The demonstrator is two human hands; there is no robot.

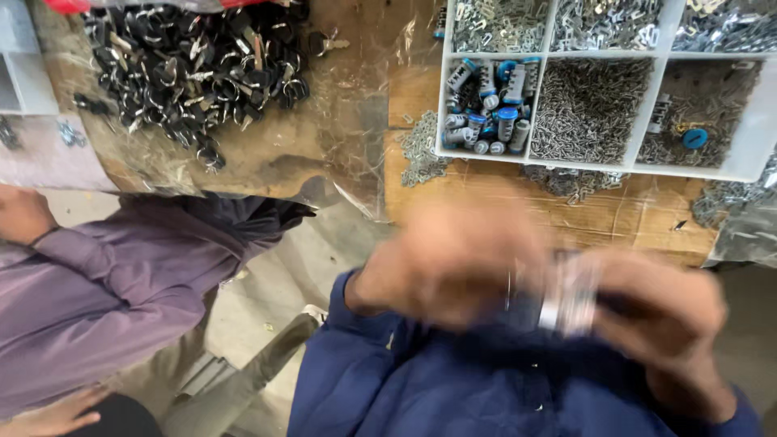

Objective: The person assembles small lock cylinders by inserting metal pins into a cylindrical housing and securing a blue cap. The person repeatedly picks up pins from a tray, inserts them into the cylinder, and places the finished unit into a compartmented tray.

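Note:
Both my hands are blurred, close to the camera, below the table edge. My left hand (453, 259) and my right hand (660, 311) meet around a small silvery metal cylinder part (566, 295) held between them. The fingers of both hands are closed on it. Dark blue sleeves (453, 380) cover my arms. Details of the part are too blurred to tell.
A white compartment tray (753, 129) on the wooden table (631, 214) holds small metal parts and blue-capped cylinders (490, 105). A heap of black-headed keys (194, 69) lies on plastic sheet at left. A person in a purple sleeve (105, 283) sits at left.

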